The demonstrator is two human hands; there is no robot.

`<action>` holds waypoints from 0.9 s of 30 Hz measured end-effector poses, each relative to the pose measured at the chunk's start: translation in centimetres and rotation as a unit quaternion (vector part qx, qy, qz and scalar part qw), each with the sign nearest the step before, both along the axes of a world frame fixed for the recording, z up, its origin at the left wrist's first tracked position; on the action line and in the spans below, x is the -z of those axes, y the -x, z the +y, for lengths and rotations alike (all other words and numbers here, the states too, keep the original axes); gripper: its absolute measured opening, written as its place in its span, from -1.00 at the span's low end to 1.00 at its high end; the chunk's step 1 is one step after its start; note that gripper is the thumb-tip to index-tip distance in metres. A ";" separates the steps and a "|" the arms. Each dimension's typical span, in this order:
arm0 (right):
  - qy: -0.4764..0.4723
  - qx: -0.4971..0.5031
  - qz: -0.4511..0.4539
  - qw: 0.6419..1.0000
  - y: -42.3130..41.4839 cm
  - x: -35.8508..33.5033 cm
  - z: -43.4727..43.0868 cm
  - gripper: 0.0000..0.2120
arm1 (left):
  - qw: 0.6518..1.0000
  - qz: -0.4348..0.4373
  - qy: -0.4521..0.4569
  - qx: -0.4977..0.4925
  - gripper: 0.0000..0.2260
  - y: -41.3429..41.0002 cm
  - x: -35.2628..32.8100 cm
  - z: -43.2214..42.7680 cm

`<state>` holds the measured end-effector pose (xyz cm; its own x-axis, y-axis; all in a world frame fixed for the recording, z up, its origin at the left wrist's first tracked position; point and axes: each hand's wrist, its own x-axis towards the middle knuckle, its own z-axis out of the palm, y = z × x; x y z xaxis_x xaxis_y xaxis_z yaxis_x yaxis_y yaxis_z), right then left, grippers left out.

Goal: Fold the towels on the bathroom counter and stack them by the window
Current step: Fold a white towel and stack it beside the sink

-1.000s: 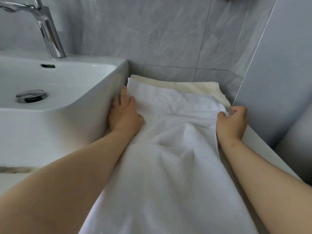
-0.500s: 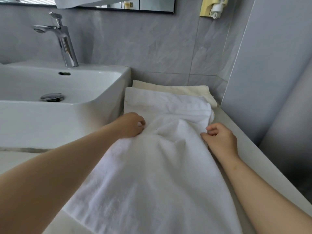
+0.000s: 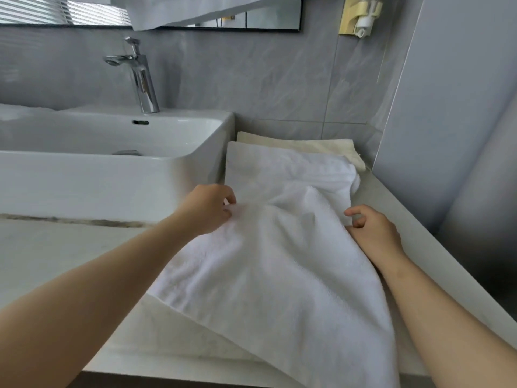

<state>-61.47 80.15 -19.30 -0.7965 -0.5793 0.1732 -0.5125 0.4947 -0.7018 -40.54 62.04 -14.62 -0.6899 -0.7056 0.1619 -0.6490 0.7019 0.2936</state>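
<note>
Both bare forearms reach forward from the lower corners. The left hand (image 3: 208, 210) is curled knuckles-up, its fingertips and thumb pinching a fold of the white towel (image 3: 279, 261). The right hand (image 3: 373, 231) rests low, fingers loosely curled, index and thumb apart

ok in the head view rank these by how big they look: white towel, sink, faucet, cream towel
1. white towel and sink: too close to rank, the towel lies nearer the camera.
2. cream towel (uncovered strip only) and faucet: also alike, both far smaller.

Pale counter (image 3: 42, 247) bears basin (image 3: 98, 177), white towel (image 3: 279, 261), cream towel (image 3: 307, 145).
</note>
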 end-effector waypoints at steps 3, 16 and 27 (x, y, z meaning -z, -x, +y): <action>0.022 0.003 -0.007 1.000 0.1 0.2 0.1 -0.80 | 0.996 0.011 -0.073 0.051 -0.90 -0.6 -2.8 0.9; -0.086 -0.040 0.029 0.995 -0.2 -0.8 -0.2 -0.86 | 0.982 -0.101 -0.141 0.080 -0.60 0.9 1.3 0.0; -0.013 0.064 0.012 0.998 2.9 -0.4 1.6 -0.78 | 0.970 -0.213 -0.105 0.050 -0.64 0.9 -0.3 -0.2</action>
